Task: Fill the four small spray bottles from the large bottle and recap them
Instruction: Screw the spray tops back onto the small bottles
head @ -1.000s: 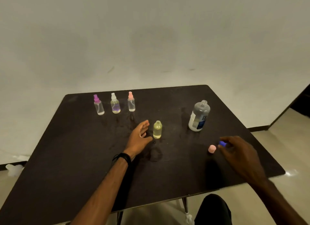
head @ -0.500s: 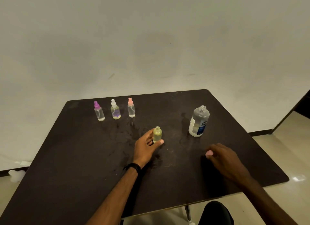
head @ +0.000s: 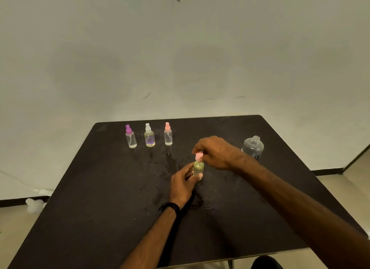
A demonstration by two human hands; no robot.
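Note:
A small yellowish bottle [head: 198, 168] stands mid-table, and my left hand [head: 183, 183] grips its lower body. My right hand [head: 215, 152] pinches a pink spray cap [head: 198, 156] right over the bottle's neck. Three capped small spray bottles stand in a row at the back: one with a purple cap [head: 130, 137], one with a white cap [head: 149, 136], one with a pink-orange cap [head: 168, 134]. The large clear bottle [head: 252, 147] stands uncapped at the right, partly behind my right wrist.
The dark table [head: 100, 198] shows wet smears around the middle. Its right and front edges drop to a tiled floor. A white wall rises behind it. A white lump [head: 34, 205] lies on the floor at the left.
My right hand picked the pink cap off the table and carried it left and up to the yellowish bottle's neck. My left hand closed around that bottle.

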